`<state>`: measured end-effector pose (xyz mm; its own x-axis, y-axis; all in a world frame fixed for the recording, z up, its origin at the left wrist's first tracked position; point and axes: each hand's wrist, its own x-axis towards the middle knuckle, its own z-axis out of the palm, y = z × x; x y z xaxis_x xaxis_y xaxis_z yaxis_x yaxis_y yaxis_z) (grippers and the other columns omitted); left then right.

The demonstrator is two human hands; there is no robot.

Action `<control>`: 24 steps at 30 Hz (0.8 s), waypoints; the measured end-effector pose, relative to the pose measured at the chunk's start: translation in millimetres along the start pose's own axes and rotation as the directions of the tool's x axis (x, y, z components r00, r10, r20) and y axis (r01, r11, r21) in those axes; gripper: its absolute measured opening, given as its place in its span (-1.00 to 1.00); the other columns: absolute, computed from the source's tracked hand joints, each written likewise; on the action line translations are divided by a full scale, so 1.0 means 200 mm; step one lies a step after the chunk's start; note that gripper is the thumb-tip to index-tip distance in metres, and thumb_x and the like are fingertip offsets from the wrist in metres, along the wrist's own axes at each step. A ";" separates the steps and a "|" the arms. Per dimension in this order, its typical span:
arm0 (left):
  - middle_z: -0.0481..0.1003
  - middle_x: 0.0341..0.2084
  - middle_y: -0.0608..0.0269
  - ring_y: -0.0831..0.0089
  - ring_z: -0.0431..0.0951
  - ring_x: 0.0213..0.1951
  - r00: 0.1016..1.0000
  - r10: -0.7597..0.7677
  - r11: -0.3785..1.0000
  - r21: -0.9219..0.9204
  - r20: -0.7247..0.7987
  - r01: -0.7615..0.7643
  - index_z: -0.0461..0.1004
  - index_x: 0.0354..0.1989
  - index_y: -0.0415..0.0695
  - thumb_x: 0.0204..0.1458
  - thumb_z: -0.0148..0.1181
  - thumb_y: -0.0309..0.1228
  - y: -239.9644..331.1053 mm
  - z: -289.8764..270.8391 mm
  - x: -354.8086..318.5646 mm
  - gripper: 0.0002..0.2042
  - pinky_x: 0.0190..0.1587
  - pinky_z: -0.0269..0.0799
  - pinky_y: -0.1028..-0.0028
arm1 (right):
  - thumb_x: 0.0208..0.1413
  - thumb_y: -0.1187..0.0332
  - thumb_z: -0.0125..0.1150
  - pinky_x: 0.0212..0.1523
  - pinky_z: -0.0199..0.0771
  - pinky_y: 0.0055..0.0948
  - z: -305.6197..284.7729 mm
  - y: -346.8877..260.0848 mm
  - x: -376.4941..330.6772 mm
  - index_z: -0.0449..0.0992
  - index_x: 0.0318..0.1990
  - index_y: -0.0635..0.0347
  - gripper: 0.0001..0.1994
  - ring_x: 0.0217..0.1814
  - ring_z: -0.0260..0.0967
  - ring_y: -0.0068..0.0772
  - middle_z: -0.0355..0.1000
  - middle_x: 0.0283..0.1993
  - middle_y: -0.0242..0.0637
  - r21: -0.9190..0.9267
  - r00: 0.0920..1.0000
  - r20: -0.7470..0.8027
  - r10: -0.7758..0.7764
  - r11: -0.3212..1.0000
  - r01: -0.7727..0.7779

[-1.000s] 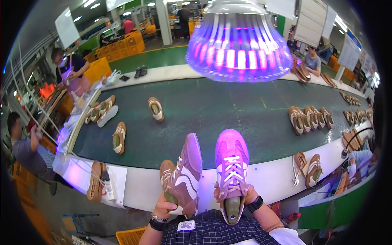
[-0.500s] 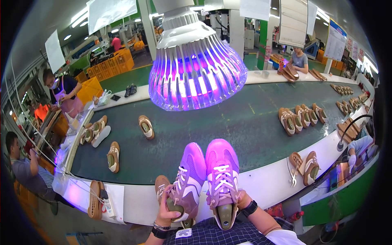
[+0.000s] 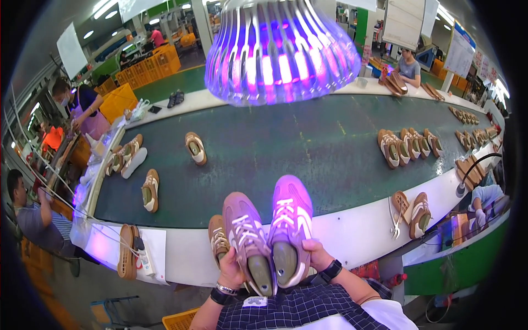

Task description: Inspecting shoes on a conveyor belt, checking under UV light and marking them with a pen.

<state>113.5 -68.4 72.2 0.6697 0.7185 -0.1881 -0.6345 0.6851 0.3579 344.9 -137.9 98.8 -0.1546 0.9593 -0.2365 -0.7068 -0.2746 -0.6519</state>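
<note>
My left hand [image 3: 232,269] is closed round the heel side of a tan sneaker [image 3: 245,220] with white laces. A matching sneaker [image 3: 292,209] is gripped at its outer side by my right hand [image 3: 317,255]. Both are held side by side, toes pointing away, with olive-green shoe lasts [image 3: 286,257] filling their openings. Purple light tints the right one most strongly. Just left of the pair, another tan sneaker [image 3: 219,236] is partly hidden behind the left-hand one and my fingers. Above and beyond hangs a big lamp [image 3: 280,60] glowing violet.
A green conveyor belt [image 3: 264,159] carries several sneakers at left and right. On its white near ledge lie loose soles [image 3: 127,250], a power strip [image 3: 145,258], pincers [image 3: 395,223] and a sneaker [image 3: 420,214]. Co-workers stand at the left; another sits beyond the belt.
The sneakers have turned from slanting apart to nearly parallel, the left one now showing its laced top. The view has shifted, so the lamp appears higher.
</note>
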 end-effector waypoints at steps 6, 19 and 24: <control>0.30 0.11 0.05 0.16 0.29 0.15 0.983 0.158 0.973 -0.153 -0.090 -0.170 0.16 0.19 -0.22 0.09 0.03 -0.33 0.05 0.00 0.02 -0.51 0.23 0.15 0.14 | -0.03 0.22 0.18 0.30 0.10 -0.21 0.04 -0.09 0.08 0.06 0.24 0.33 -0.30 0.21 0.22 -0.17 0.21 0.19 -0.08 0.005 0.968 -0.074 -0.238 0.971 0.239; 0.38 0.01 0.21 0.32 0.38 0.06 0.879 0.379 0.910 -0.056 -0.290 -0.411 0.25 0.11 -0.13 0.02 0.15 -0.44 0.07 0.09 0.12 -0.56 0.11 0.35 0.26 | 0.13 0.23 0.08 -0.23 0.62 -0.34 0.06 -0.06 0.08 0.25 0.07 0.29 -0.57 -0.07 0.45 -0.30 0.38 -0.04 -0.14 0.048 0.917 -0.278 -0.285 0.950 0.309; 0.39 0.00 0.25 0.35 0.40 0.04 0.874 0.357 0.923 -0.017 -0.331 -0.384 0.26 0.11 -0.09 0.02 0.14 -0.45 0.04 0.08 0.16 -0.56 0.07 0.39 0.28 | 0.14 0.23 0.07 -0.23 0.62 -0.34 0.07 -0.05 0.09 0.26 0.06 0.26 -0.59 -0.08 0.45 -0.31 0.38 -0.05 -0.16 0.057 0.907 -0.312 -0.284 0.947 0.316</control>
<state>135.9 -41.6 83.8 0.2308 0.9121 -0.3390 -0.8495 0.3587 0.3869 339.5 -117.0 110.6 0.2756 0.9271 -0.2542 -0.7579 0.0469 -0.6507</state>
